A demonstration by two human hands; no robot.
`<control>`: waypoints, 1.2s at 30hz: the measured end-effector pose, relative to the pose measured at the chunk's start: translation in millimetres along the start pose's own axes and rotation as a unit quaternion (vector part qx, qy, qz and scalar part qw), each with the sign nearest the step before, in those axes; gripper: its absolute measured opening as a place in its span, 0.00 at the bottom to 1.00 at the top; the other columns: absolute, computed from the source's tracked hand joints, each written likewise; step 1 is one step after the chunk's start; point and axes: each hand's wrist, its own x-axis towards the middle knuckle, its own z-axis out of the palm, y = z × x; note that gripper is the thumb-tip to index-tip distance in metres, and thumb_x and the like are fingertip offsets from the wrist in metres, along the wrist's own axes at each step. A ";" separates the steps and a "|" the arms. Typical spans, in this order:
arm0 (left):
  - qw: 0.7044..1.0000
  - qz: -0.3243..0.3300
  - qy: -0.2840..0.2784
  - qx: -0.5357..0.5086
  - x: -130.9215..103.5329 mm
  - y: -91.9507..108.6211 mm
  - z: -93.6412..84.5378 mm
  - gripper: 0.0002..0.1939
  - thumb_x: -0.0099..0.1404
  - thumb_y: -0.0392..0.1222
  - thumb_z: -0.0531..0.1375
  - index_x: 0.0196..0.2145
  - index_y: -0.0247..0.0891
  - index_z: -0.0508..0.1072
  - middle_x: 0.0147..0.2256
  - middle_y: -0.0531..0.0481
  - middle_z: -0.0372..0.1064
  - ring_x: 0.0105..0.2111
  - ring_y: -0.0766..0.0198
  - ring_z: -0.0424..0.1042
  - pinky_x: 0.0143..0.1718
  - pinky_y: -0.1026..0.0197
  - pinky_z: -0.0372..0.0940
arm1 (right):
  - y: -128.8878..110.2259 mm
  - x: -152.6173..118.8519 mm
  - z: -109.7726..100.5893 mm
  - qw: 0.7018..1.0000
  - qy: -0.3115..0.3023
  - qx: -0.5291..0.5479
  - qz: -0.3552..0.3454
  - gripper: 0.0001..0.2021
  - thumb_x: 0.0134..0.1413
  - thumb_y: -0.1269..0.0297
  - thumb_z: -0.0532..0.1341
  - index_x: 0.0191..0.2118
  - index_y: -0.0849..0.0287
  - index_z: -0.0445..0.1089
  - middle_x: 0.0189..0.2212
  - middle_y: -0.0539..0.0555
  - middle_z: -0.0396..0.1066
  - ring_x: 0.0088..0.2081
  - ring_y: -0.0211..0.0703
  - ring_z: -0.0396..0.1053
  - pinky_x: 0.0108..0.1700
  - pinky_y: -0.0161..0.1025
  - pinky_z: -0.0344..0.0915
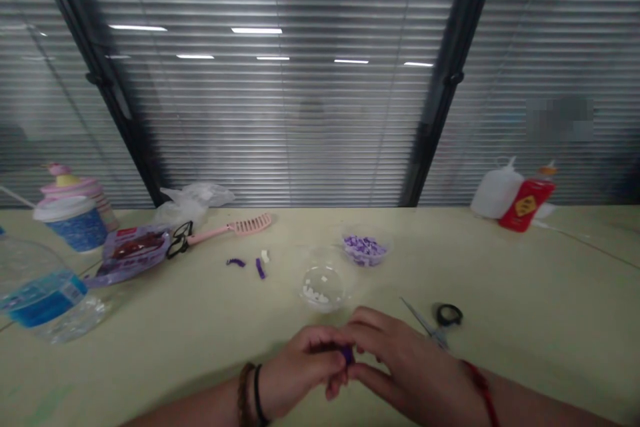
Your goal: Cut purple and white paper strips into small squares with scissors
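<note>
A small dark purple piece (347,353) sits between my two hands near the table's front; most of it is hidden by fingers. My left hand (310,360) pinches it with thumb and fingers. From the other side, the fingertips of my right hand (390,350) close on the same piece. Just beyond the hands stands a clear round dish (323,273) with several white bits (315,295) in it. Farther back, a clear bowl (365,263) holds many small purple and white pieces (363,245).
Scissors (435,325) lie right of my hands. Purple strips (260,268), a pink hairbrush (253,224) and black-framed glasses (180,240) lie left. A water bottle (45,300), snack packet (135,250) and blue cup (77,227) stand far left; a red bottle (527,203) far right.
</note>
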 end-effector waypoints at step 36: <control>0.986 0.127 -0.002 0.113 -14.4 12.9 3.7 0.22 0.57 0.59 0.62 0.31 0.35 0.74 0.30 0.47 0.71 0.33 0.64 0.68 0.38 0.62 0.62 | -8.4 -69.1 -93.6 0.982 0.100 0.120 0.108 0.08 0.47 0.50 0.67 0.31 0.46 0.78 0.24 0.52 0.76 0.26 0.45 0.72 0.29 0.39 0.71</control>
